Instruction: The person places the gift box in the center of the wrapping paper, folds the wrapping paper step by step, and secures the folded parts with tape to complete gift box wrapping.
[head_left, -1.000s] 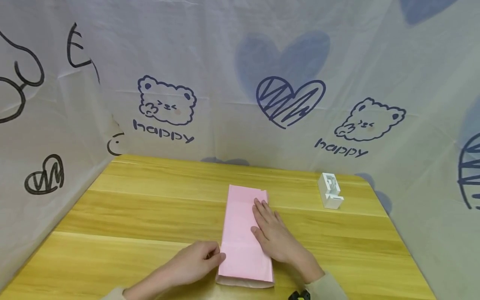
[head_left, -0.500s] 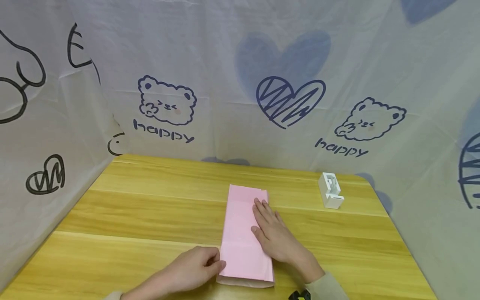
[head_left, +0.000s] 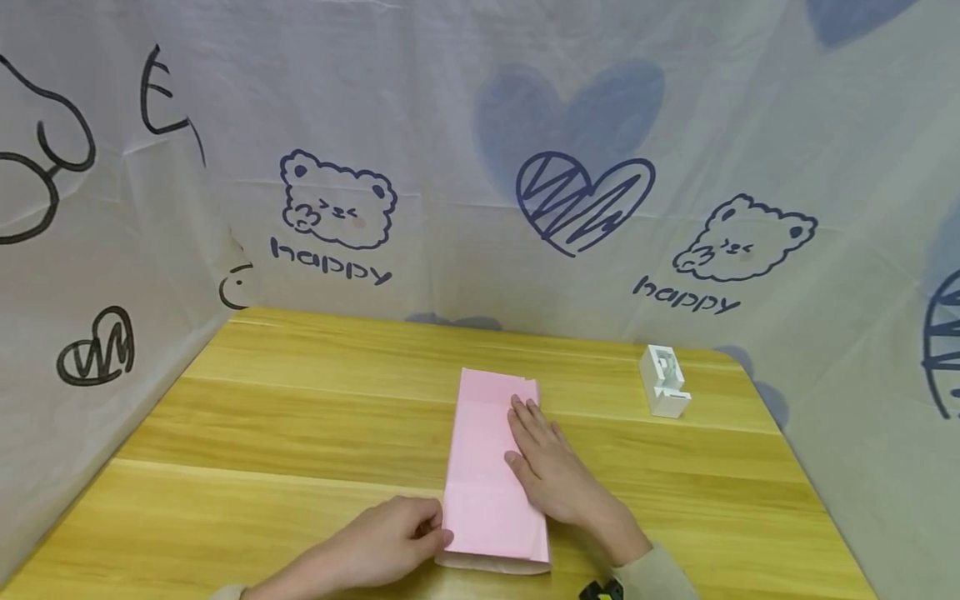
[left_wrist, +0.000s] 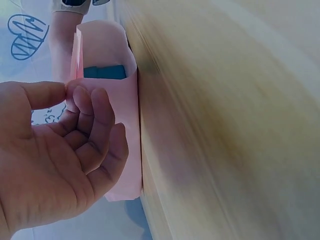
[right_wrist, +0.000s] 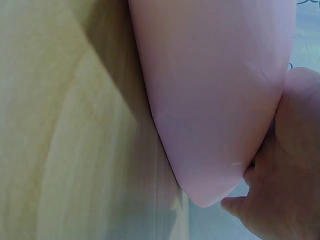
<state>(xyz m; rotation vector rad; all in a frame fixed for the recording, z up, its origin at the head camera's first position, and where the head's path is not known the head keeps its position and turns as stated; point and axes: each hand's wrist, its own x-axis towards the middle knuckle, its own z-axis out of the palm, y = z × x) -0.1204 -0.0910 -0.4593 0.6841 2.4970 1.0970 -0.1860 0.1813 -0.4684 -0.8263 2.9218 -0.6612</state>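
Note:
Pink wrapping paper (head_left: 483, 492) is folded into a long flat sleeve, its near end gaping. Inside that end, the left wrist view shows part of a teal box-like object (left_wrist: 105, 72); the rest of it is covered. At the near left corner, my left hand (head_left: 382, 542) pinches the paper's edge between thumb and index finger, the other fingers loosely curled. My right hand (head_left: 551, 475) lies along the right side, its straight fingers resting on top of the paper. In the right wrist view, the paper's side (right_wrist: 215, 100) bulges beside that hand.
A small white holder with a hollow (head_left: 663, 383), perhaps a tape dispenser, stands at the back right of the wooden table (head_left: 300, 400). A pale cloth (head_left: 450, 275) with drawn hearts and bears hangs around the table's back and sides.
My left hand has slid slightly toward me along the paper's left edge, nearer its bottom corner. My right hand stays in place on the paper.

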